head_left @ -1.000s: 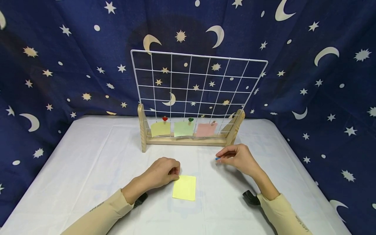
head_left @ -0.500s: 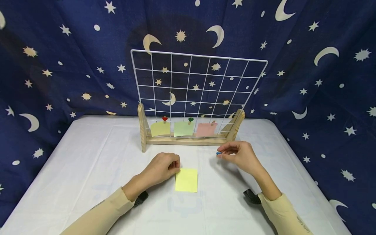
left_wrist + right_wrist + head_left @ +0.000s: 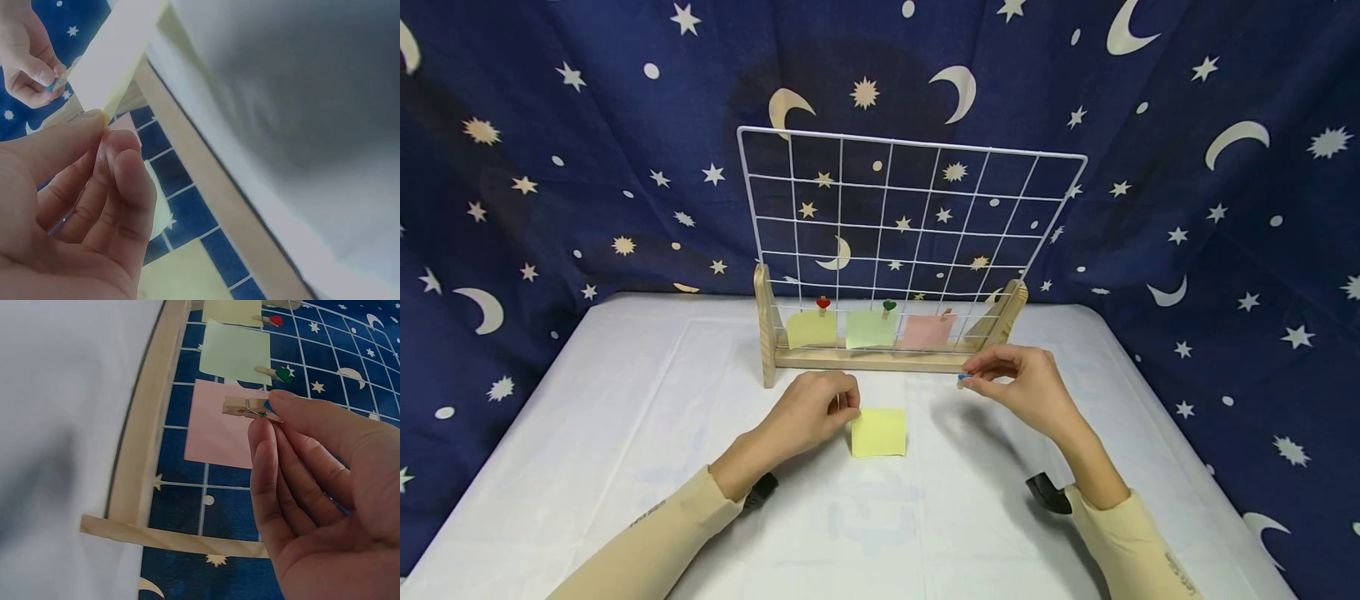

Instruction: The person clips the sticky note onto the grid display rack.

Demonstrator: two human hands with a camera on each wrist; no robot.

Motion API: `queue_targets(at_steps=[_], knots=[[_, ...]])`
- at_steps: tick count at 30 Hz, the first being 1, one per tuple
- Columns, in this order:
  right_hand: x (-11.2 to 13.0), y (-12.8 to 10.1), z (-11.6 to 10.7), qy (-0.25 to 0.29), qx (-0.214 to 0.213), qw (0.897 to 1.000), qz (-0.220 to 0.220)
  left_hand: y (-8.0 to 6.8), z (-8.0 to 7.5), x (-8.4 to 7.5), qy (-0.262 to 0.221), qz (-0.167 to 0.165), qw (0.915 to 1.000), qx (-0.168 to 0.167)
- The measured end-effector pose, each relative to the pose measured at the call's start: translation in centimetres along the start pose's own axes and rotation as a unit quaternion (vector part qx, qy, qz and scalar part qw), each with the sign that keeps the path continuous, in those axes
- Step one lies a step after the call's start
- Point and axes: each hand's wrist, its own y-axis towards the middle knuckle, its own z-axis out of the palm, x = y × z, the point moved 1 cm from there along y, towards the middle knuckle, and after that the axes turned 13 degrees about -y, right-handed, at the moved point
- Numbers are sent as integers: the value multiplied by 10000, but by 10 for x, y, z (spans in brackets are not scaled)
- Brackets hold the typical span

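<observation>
My left hand pinches a yellow sticky note by its corner between thumb and fingertips, in front of the grid stand. The left wrist view shows the note standing out beyond the thumb. My right hand pinches a small wooden clothespin with a blue decoration, its clamping end pointing away from the fingers. In the right wrist view the clothespin overlaps the pink note hung on the grid.
A white wire grid stands in a wooden base on the white-covered table. Yellow, green and pink notes hang along its bottom, clipped by clothespins with red heart and green heart among them.
My left hand has moved the yellow note forward toward the stand and tilted it up. My right hand has moved forward and slightly right with the clothespin.
</observation>
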Motion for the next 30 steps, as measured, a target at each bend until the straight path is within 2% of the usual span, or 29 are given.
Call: queue_targets(at_steps=[5,12,25,30], knots=[[5,6,-4,-153,-176,9997,-69,6,-7,-2,-13,87,9999,-64],[16,19,-5,-54,-329,9993,-141,15,-14,-4,-22,96,9999,-139],[52,49,-9,103,-858,9939,-682,36,-35,-12,-88,460,9969,-627],[61,56,-10,137,-1080,9900,-894,44,-45,-18,49,604,9943,-872]])
